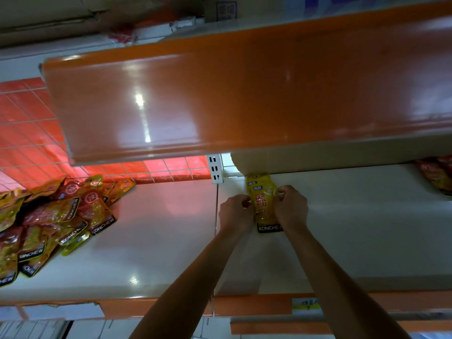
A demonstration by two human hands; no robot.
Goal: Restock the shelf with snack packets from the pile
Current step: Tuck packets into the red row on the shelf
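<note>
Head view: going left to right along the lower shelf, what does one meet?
The pile of snack packets → left hand → yellow packet, pinched by both hands → right hand → reddish packets at the far right edge.

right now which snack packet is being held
The lone yellow packet on the shelf, gripped by left hand and right hand; the pile at left lies untouched.
</note>
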